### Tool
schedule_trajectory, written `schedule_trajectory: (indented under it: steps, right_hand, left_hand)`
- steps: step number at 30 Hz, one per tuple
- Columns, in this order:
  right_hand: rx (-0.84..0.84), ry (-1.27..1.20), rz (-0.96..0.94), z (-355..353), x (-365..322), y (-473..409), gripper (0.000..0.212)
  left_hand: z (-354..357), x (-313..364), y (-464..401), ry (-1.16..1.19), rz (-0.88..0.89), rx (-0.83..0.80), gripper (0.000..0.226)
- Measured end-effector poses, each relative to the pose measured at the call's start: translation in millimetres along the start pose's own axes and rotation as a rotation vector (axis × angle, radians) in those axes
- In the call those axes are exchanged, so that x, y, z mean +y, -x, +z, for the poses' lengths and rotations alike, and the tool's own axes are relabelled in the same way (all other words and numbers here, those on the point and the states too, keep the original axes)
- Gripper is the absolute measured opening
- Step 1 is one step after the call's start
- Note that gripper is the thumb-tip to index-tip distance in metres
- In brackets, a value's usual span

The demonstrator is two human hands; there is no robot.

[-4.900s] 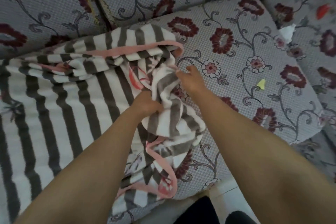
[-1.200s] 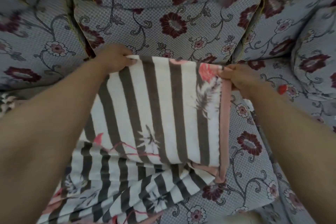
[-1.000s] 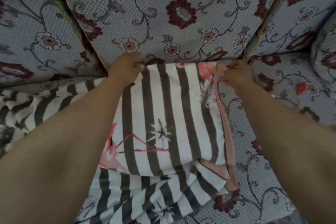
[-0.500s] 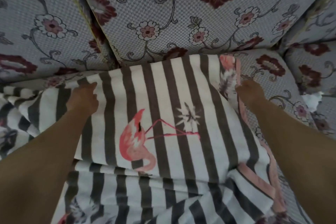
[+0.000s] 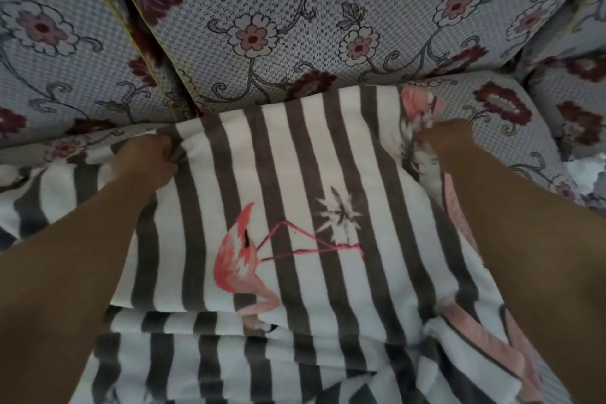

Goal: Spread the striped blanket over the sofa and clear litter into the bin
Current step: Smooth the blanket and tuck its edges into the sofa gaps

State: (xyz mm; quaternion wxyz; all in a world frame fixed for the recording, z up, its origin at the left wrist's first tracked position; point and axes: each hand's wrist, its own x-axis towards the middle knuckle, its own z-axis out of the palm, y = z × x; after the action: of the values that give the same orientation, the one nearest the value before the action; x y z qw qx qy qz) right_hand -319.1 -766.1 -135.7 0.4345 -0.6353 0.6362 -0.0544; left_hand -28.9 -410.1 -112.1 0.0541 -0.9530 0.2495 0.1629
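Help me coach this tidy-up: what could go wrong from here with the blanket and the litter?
1. The striped blanket is still doubled over in a fold across the front; smoothing only the top edge could leave it bunched.
2. The right hand grips the pink-trimmed edge close to white litter on the seat; pulling further right might cover it.
3. The left hand bunches fabric, which may set creases.

striped blanket point(image 5: 295, 207): soft fleecy cloth, matt; sofa point(image 5: 295, 10): coarse woven fabric, textured
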Motion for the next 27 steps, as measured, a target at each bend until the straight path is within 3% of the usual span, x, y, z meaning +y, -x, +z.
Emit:
schedule_trajectory:
  steps: [3, 6, 9, 10, 11, 13, 16, 19, 23, 25, 27]
  right_hand:
    - [0.04, -0.036, -0.097, -9.4, -4.4, 7.8, 0.027]
    - [0.062, -0.156, -0.145, -24.2, -16.4, 28.2, 0.035]
    - [0.044, -0.203, -0.164, -46.8, -27.3, 51.3, 0.024]
    - [0.041, -0.209, -0.179, -54.8, -28.0, 56.5, 0.029]
    - [0.037, -0.193, -0.2, -63.0, -28.4, 62.3, 0.036]
    - [0.024, -0.067, -0.28, -82.5, -28.5, 80.1, 0.03]
    - [-0.014, 0.206, -0.392, -106.2, -31.5, 105.6, 0.031]
    - [-0.136, 0.068, -0.361, -127.8, -45.8, 145.8, 0.019]
    - [-0.432, -0.202, -0.15, -154.8, -63.3, 184.2, 0.012]
    - [-0.696, -0.215, -0.052, -183.7, -71.1, 197.6, 0.003]
    - [-0.826, -0.291, 0.0, -211.3, -77.5, 200.3, 0.01]
  left_hand:
    - [-12.8, 0.8, 10.0, 0.104, -0.034, 0.07, 0.015]
    - [-29.1, 2.6, 24.1, 0.086, -0.008, 0.054, 0.029]
    - [-48.7, 4.5, 48.8, 0.138, 0.017, 0.069, 0.025]
    - [-55.4, 5.5, 57.1, 0.174, 0.016, 0.077, 0.023]
    - [-61.4, 6.7, 63.6, 0.2, 0.018, 0.078, 0.021]
    - [-75.3, 8.3, 81.3, 0.25, 0.024, 0.058, 0.022]
    - [-90.3, 7.0, 103.0, 0.302, 0.062, 0.003, 0.037]
    - [-109.3, 1.3, 129.3, 0.307, 0.073, -0.089, 0.046]
    - [-130.9, 2.7, 150.4, 0.389, 0.113, -0.143, 0.012]
    - [-153.6, -5.9, 161.3, 0.41, 0.146, -0.321, 0.006]
    - [-181.4, -23.0, 163.4, 0.359, 0.146, -0.598, 0.008]
